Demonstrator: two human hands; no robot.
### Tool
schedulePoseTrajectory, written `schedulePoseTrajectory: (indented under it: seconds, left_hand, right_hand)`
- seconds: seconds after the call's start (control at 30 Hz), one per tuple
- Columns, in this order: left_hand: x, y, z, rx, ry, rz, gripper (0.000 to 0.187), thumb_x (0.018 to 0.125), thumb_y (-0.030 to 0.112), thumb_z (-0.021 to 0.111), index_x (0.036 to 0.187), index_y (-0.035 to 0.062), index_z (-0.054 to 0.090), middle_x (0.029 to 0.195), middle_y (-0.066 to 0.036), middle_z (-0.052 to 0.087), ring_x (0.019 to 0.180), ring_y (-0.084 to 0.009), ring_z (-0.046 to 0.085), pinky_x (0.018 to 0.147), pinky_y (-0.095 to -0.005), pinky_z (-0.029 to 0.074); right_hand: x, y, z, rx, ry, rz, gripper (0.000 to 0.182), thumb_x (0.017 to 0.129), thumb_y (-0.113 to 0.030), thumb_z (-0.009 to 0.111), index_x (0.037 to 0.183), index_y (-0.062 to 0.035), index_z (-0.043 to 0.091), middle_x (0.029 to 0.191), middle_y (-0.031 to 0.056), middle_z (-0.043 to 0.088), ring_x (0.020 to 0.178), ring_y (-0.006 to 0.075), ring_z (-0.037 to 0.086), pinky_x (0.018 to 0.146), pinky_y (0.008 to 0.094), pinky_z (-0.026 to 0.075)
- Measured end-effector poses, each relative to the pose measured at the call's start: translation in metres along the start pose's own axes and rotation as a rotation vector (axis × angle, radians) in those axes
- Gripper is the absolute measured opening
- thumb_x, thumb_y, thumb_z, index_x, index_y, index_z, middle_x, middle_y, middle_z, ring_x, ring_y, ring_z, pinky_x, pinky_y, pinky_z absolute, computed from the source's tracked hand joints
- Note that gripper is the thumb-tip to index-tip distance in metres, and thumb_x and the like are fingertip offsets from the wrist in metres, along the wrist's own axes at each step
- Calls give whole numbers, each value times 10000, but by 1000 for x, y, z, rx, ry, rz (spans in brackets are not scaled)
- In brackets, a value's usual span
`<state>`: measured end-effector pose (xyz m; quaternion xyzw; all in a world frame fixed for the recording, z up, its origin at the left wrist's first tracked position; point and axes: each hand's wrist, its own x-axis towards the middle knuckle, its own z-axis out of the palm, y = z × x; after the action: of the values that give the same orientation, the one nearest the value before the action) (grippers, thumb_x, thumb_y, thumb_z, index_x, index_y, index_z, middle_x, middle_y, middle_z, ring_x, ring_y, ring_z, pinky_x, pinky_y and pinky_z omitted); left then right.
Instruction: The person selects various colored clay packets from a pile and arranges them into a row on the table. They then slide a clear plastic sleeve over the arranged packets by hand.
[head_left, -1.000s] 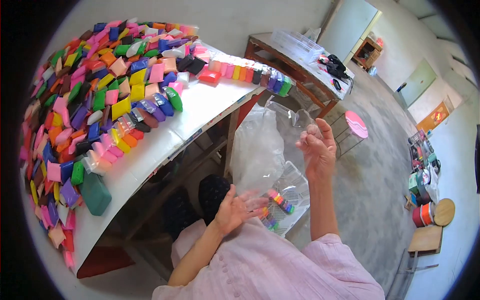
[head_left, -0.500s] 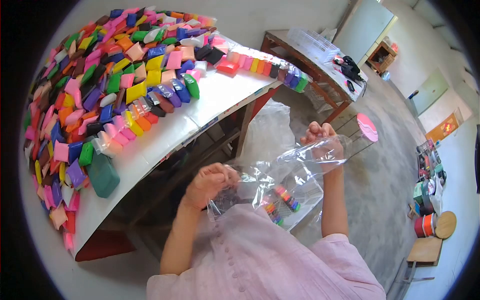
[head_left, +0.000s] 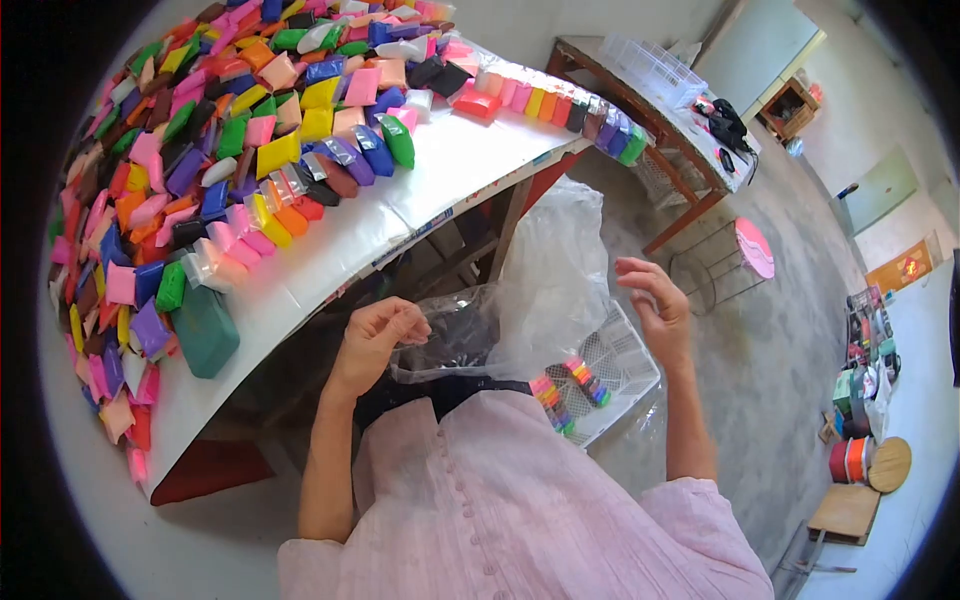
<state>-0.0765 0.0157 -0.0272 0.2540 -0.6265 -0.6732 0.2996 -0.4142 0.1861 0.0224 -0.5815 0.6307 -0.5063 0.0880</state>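
My left hand (head_left: 385,335) is closed on the edge of a clear plastic bag (head_left: 450,335), which hangs to the right of the fingers in front of my waist. My right hand (head_left: 660,310) is raised over the floor side with its fingers apart and nothing in them. Between the hands, a larger cloudy plastic bag (head_left: 553,270) hangs by the table. Below it, a white basket (head_left: 625,370) holds rows of small coloured packs (head_left: 585,380).
The white table (head_left: 400,205) carries a big heap of coloured packets (head_left: 240,130), a row of packets (head_left: 540,104) and a green block (head_left: 205,335). A pink-topped stool (head_left: 753,248), a second table (head_left: 690,125) and a wooden chair (head_left: 845,512) stand around.
My right hand has let go of the clear bag and its fingers have opened. The bag, stretched between both hands before, now hangs from my left hand. The view has shifted slightly.
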Motion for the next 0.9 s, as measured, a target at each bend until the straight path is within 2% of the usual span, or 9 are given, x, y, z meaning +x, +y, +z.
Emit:
schedulePoseTrajectory:
  seconds: [0.1, 0.23, 0.3, 0.4, 0.43, 0.5, 0.6, 0.8, 0.9]
  left_hand:
    - [-3, -15, 6, 68, 50, -10, 210, 989, 198, 583, 968, 14, 683, 861, -19, 685, 788, -89, 632, 763, -248, 502]
    - [-11, -22, 14, 239, 75, 18, 190, 973, 165, 605, 968, -8, 684, 859, -26, 667, 804, -96, 603, 754, -233, 470]
    - [-15, -22, 17, 343, 114, 80, 187, 967, 152, 612, 965, -21, 684, 861, -34, 661, 813, -100, 589, 750, -232, 458]
    - [-23, -27, 18, 456, 293, 182, 176, 959, 133, 615, 959, -28, 687, 865, -48, 658, 808, -110, 588, 740, -248, 466]
    - [-24, -31, 17, 453, 379, 193, 169, 955, 124, 616, 965, -28, 688, 863, -51, 658, 807, -116, 590, 736, -254, 468]
    - [-27, -41, 16, 442, 550, 216, 156, 947, 106, 619, 977, -29, 690, 858, -57, 658, 804, -127, 594, 728, -265, 472]
    - [-36, -52, 21, 429, 565, 197, 146, 927, 91, 638, 995, -26, 692, 851, -75, 656, 799, -147, 605, 716, -280, 477]
    - [-45, -57, 21, 585, 442, 335, 203, 858, 103, 699, 1034, 2, 684, 883, -113, 666, 808, -246, 599, 717, -337, 464]
    - [-51, -52, 23, 613, 385, 212, 343, 813, 122, 737, 1126, 17, 645, 988, -123, 657, 905, -268, 595, 759, -361, 474]
  right_hand:
    - [-18, -21, 29, -172, 52, -73, 340, 700, 159, 570, 981, -13, 658, 1083, 127, 654, 972, 251, 653, 842, 347, 519]
    - [-28, -35, 96, -88, -354, -308, 366, 709, 107, 604, 1047, -25, 646, 1059, 138, 646, 961, 326, 622, 847, 396, 509]
    - [-34, -29, 130, -36, -485, -326, 371, 752, 50, 604, 1115, -23, 627, 1070, 145, 636, 973, 338, 613, 844, 427, 504]
    - [-56, -16, 164, -131, -686, -94, 376, 793, -1, 586, 1169, -19, 603, 1069, 165, 621, 968, 354, 616, 822, 441, 509]
    - [-57, -17, 165, -239, -847, -40, 425, 846, -53, 556, 1271, -60, 555, 1103, 157, 614, 975, 360, 629, 811, 449, 514]
    - [-65, -15, 175, -187, -816, -54, 476, 819, -38, 570, 1292, -43, 518, 1043, 186, 607, 949, 368, 631, 780, 453, 518]
    - [-68, -21, 182, -217, -823, -11, 541, 808, -37, 579, 1335, -50, 460, 1001, 216, 602, 890, 389, 641, 739, 470, 521]
    - [-73, -13, 207, -351, -736, -42, 518, 895, -133, 576, 1393, -106, 436, 910, 205, 647, 726, 379, 658, 610, 487, 514]
    - [-83, 4, 219, -278, -627, -55, 550, 908, -166, 585, 1424, -122, 399, 820, 190, 653, 689, 379, 655, 584, 487, 511]
